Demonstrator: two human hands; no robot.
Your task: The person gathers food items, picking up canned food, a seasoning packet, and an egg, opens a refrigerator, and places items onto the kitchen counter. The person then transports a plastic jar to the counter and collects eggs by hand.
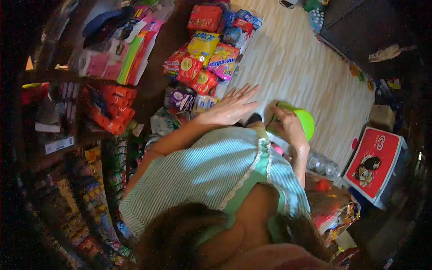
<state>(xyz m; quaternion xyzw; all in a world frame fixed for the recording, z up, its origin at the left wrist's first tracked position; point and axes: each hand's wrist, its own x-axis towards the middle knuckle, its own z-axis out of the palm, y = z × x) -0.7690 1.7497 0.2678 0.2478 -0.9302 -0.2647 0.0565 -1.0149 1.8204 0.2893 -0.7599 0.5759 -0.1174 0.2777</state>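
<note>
Over plank flooring, hands hang near bagged candy, green container.

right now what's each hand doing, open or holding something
left hand: open, fingers spread, nothing seen in it
right hand: grip closed on the lime-green container, fingers curled at its side

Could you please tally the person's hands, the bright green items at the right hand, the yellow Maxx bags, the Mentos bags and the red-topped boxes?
Hands: 2 (left hand, right hand)
Bright green item: 1
Yellow Maxx bag: 1
Mentos bag: 1
Red-topped box: 1
Total: 6
</note>
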